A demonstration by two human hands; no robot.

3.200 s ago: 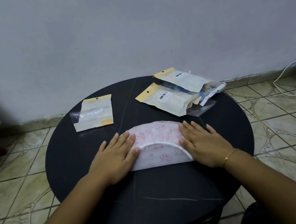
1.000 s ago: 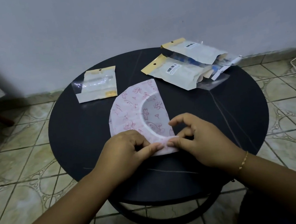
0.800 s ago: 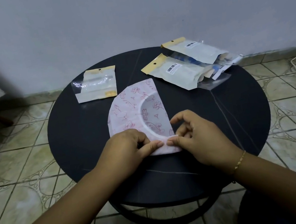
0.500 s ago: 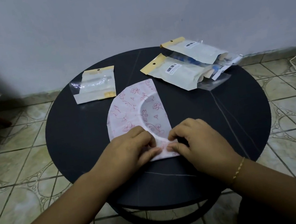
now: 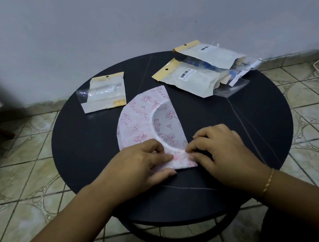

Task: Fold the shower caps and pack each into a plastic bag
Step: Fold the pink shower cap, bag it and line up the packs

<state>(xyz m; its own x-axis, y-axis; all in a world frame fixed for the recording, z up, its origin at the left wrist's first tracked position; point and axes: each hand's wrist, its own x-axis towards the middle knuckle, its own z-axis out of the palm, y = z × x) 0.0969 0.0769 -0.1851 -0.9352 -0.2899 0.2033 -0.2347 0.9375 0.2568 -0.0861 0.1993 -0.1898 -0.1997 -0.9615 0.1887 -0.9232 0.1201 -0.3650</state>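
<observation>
HEAD VIEW | shower cap (image 5: pixel 146 120) lies half-folded on table (image 5: pixel 259 126), near end under my hands | left hand (image 5: pixel 140 163) and right hand (image 5: pixel 218 147) fingers pinching that end | advice: align edges, lift evenly, crease flat toward far end.

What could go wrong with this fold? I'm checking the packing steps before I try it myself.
Both hands, left hand and right hand, pinch only the near end of the shower cap; the far end lies free and may shift, skewing the fold. A sweeping fold might nudge the plastic bag just beyond it.
</observation>
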